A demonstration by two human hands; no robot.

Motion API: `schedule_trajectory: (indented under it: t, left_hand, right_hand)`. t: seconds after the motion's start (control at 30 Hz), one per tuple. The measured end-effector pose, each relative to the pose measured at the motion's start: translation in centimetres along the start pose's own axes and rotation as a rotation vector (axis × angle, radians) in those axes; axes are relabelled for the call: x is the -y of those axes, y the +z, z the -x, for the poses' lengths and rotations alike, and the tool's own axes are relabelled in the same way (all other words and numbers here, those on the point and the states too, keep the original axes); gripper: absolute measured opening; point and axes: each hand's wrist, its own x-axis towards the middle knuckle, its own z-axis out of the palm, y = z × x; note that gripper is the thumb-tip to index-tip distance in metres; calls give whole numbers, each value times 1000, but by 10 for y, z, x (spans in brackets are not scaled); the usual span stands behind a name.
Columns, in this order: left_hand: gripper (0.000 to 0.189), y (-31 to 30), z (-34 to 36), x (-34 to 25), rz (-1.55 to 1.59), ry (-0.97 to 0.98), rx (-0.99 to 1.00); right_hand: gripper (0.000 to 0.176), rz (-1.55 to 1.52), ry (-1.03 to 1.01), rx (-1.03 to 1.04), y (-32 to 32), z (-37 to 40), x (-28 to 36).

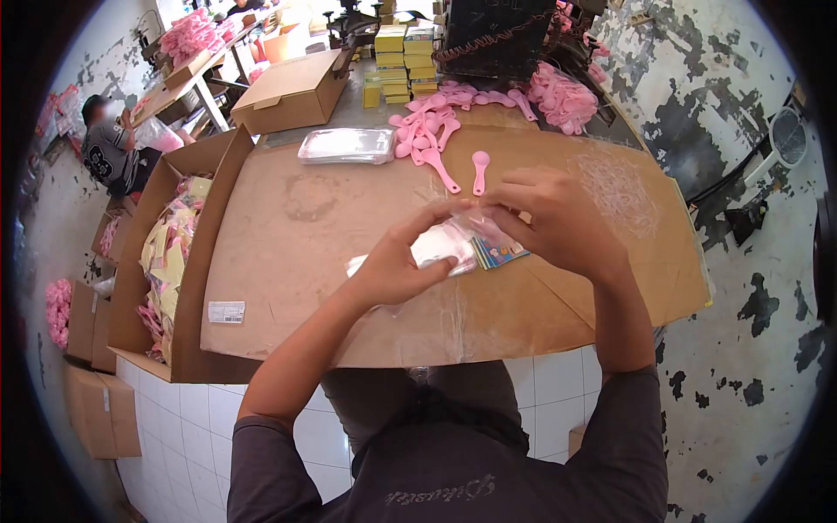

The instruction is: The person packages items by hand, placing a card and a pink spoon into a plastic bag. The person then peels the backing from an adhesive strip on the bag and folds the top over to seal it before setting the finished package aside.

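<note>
My left hand [408, 258] reaches over a stack of clear plastic bags [436, 247], its fingers touching a thin clear bag [481, 227]. My right hand [551, 218] is closed, with thumb and fingers pinching that bag's upper edge. Small colourful cards [501, 252] lie just below the bag, partly covered by it. One pink spoon [480, 172] rests alone beyond my hands. To its left begins a loose pile of pink spoons [427, 131]. A second stack of clear bags [347, 146] lies further left on the cardboard surface [279, 288].
An open box [234, 166] of packed bags stands along the left edge. Behind are a closed carton [292, 91], yellow card stacks [405, 65] and bundled pink spoons [562, 98]. Thin clear strips [617, 193] lie at right. Another person [118, 148] is at far left.
</note>
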Motion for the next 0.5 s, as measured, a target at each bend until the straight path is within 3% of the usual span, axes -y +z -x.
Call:
schedule_trajectory:
  t: [0.1,0.23,0.33,0.43,0.5]
  left_hand:
    - [57,10,-3,-5,-78,35,-101]
    - [52,8,-7,-4,16,-62,-92]
    - [43,7,-9,-12,122,-196,-81]
    - [39,7,-11,-13,55,-202,-101]
    - [38,9,-11,-19,-52,-155,-103]
  right_hand:
    - [12,-165,86,5,7,6,-1]
    - [12,-345,155,42,8,10,-2]
    - [14,-251,194,-122,16,10,-2]
    - [11,6,23,-352,30,9,-5]
    - [13,136,-81,-308,32,10,-1]
